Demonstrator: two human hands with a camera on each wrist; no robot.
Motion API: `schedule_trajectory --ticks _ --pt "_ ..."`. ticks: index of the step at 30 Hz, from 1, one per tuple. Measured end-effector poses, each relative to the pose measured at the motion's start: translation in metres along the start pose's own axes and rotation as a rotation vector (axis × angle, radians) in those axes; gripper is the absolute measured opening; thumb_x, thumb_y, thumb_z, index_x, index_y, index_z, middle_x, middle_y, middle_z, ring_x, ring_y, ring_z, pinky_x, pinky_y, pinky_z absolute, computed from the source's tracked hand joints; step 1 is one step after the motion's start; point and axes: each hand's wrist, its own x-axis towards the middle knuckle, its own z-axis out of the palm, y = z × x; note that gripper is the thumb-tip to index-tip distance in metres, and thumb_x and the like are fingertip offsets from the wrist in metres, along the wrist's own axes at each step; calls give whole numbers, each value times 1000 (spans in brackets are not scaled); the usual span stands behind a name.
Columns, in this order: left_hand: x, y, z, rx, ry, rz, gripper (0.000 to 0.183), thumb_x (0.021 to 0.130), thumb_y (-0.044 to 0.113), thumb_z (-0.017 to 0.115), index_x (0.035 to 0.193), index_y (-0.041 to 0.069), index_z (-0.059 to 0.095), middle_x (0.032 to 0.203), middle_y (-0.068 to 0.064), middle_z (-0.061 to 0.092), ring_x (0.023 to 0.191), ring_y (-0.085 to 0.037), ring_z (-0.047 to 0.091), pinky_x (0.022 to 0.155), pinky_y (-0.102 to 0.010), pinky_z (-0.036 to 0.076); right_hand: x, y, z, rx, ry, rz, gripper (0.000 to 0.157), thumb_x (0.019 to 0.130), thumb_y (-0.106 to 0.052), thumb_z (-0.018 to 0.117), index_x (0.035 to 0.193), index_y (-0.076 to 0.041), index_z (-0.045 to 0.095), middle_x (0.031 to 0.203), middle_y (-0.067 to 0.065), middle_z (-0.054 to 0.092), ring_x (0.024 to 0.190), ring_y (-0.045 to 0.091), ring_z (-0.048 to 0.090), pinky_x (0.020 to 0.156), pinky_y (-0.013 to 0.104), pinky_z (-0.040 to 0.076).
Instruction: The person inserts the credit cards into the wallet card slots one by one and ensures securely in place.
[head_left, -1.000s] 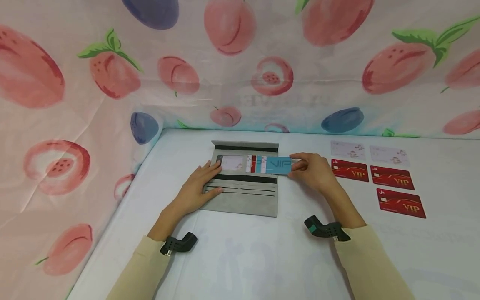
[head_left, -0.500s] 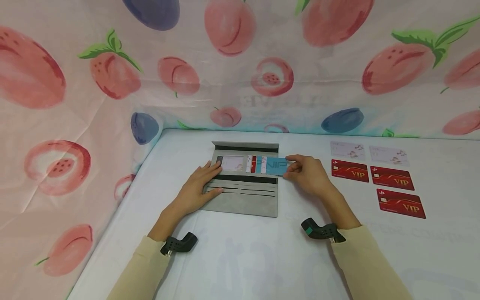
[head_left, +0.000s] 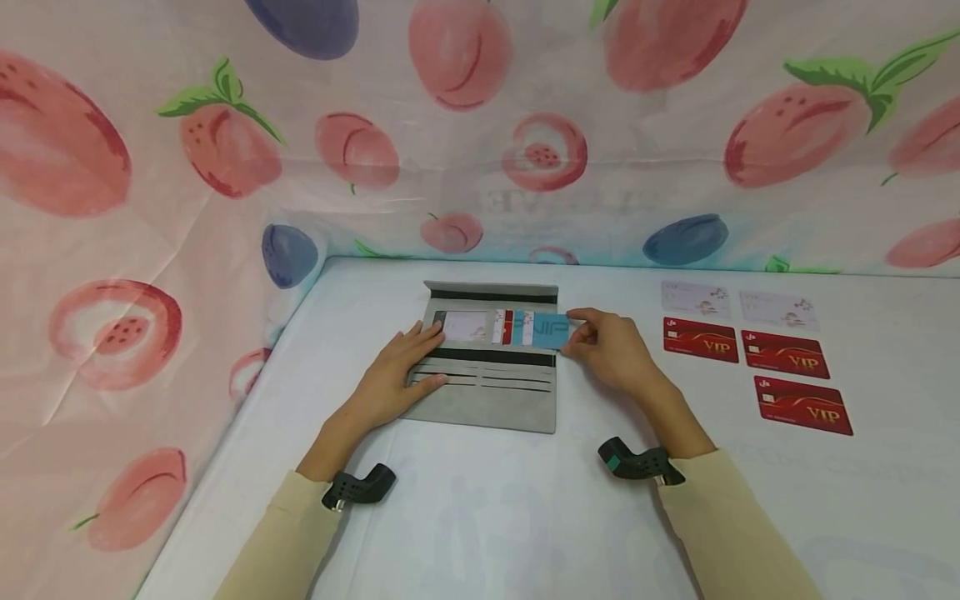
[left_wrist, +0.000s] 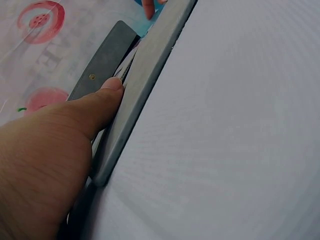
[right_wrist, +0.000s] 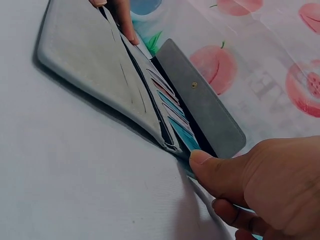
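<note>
Wallet (head_left: 487,408) lies unfolded on the bench (head_left: 480,517); clock directions are read in the head view. In the wallet's upper half, at the 3 o'clock end of an overlapped row of cards (head_left: 507,327), sits the blue card (head_left: 551,329). Its outer end projects just past the wallet's edge. The visible part of the blue card is aligned with the row, along the 9-to-3 o'clock line; its inner end is hidden, so the depth of seating cannot be told. From the grip of the right hand (head_left: 617,350), the blue card extends toward 9 o'clock. The right hand is the nearer, being in contact with it.

Hand poses: the left hand (head_left: 390,379) rests across the wallet's 9 o'clock edge, forearm entering from 7 o'clock. Its fingers are extended and spread; its grip holds nothing. The right forearm enters from 5 o'clock. The right grip pinches the outer end of the blue card between thumb and fingers. Beyond it, toward 3 o'clock, two pale cards (head_left: 694,300) and three red cards (head_left: 783,354) lie on the bench.
</note>
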Motion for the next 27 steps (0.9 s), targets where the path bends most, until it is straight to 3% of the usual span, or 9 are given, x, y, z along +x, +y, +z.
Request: schedule_trajectory --ticks 15,27 --pt "-1 1 0 -4 -5 -18 65 89 30 69 143 3 44 151 -8 35 142 -29 21 116 -44 12 3 -5 7 -50 3 -21 48 87 -12 71 130 3 55 75 2 60 82 27 50 96 58 31" --pt "-1 0 0 2 -4 -15 65 89 30 69 142 3 44 151 -8 35 142 -29 22 116 -43 12 9 -9 12 -90 -3 -52 49 87 -13 71 130 4 54 71 1 59 86 28 51 93 63 31"
